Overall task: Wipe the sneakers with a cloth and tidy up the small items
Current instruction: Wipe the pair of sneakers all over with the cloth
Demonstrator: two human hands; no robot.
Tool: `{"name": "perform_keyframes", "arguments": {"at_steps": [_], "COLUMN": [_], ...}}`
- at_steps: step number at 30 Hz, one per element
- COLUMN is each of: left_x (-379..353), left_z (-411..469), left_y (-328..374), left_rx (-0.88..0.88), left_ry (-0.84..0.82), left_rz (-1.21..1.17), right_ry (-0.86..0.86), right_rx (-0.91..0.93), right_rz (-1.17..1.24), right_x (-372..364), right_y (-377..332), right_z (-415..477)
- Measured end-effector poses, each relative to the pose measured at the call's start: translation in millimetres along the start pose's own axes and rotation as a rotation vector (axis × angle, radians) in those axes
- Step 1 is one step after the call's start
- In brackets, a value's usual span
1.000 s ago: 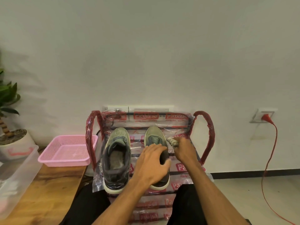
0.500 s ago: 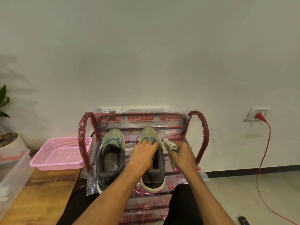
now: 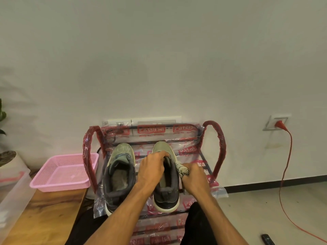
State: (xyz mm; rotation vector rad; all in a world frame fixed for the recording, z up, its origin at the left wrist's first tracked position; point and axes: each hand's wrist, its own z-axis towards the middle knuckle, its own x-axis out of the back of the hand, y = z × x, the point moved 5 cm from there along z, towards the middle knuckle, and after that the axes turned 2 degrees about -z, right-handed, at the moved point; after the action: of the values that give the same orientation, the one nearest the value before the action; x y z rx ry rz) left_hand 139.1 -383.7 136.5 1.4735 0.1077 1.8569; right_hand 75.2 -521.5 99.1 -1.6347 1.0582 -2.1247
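Several things line the left edge: a clear plastic bin [image 3: 10, 193], a potted plant [image 3: 9, 159] behind it, and a pink basket [image 3: 63, 172] at the far end of the wooden counter [image 3: 44, 220]. Just right of the basket stands the shoe rack [image 3: 220, 147], wrapped in printed plastic, with its left loop close beside the basket's corner.

On the rack's top tier the left sneaker [image 3: 120, 175] stands toe to the wall, untouched. Next to it is the right sneaker [image 3: 167, 193]. The left hand [image 3: 152, 168] curls its fingers over the collar into the opening and grips the shoe steady. The right hand [image 3: 194, 180] is closed around a bunched striped cloth [image 3: 182, 169], pressed against the shoe's outer side.

This looks like the wiping step, with the tidying not yet begun. The next move probably calls for drawing the cloth along the sidewall while the left hand braces against the push. The gap between the two sneakers is narrow, so the inner side likely needs the shoe turned or lifted.

The rack's right loop stands near the right hand and limits any outward sweep. Toward the lap there is more room. Farther right, a wall socket [image 3: 277, 122], its red cord [image 3: 287, 165] and a small dark object [image 3: 268, 239] on the floor lie well apart.
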Motion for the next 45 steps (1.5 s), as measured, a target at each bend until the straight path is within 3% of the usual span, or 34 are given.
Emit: {"name": "perform_keyframes", "arguments": {"at_steps": [4, 9, 13, 16, 21, 27, 33, 40, 45], "left_x": [-0.7, -5.7, -16.7, -19.7, -23.4, -21.2, -21.0, -26.7, -30.5], "left_z": [1.8, 1.0, -2.2, -2.3, -9.0, -13.5, -16.5, -13.2, -13.3], "left_y": [2.6, 6.9, 4.5, 6.0, 12.3, 8.3, -2.5, 1.8, 1.1], "left_rx": [-0.002, -0.083, -0.133, -0.108, -0.042, 0.07, 0.172, 0.325, 0.382], "left_ry": [-0.039, -0.147, -0.236, -0.203, -0.088, 0.044, 0.024, 0.133, 0.144], "left_rz": [0.024, 0.116, 0.254, 0.269, 0.159, -0.241, -0.188, -0.424, -0.453], "right_ry": [0.052, -0.019, 0.055, 0.099, 0.116, 0.026, 0.02, 0.093, 0.1], "right_rx": [0.054, -0.019, -0.102, -0.137, -0.171, -0.158, -0.169, -0.153, -0.169], "right_rz": [0.109, -0.016, -0.011, 0.01, 0.071, 0.067, 0.054, 0.12, 0.115], "right_x": [2.2, 0.0, 12.6, 18.0, 22.8, 23.8, 23.4, 23.6, 24.6], "right_y": [-11.2, -9.8, -1.6, 7.6, 17.7, 13.7, 12.5, 12.0, 14.0], "right_z": [-6.0, 9.4, 7.1, 0.2, -8.2, -12.4, -13.7, -18.6, -17.3]}}
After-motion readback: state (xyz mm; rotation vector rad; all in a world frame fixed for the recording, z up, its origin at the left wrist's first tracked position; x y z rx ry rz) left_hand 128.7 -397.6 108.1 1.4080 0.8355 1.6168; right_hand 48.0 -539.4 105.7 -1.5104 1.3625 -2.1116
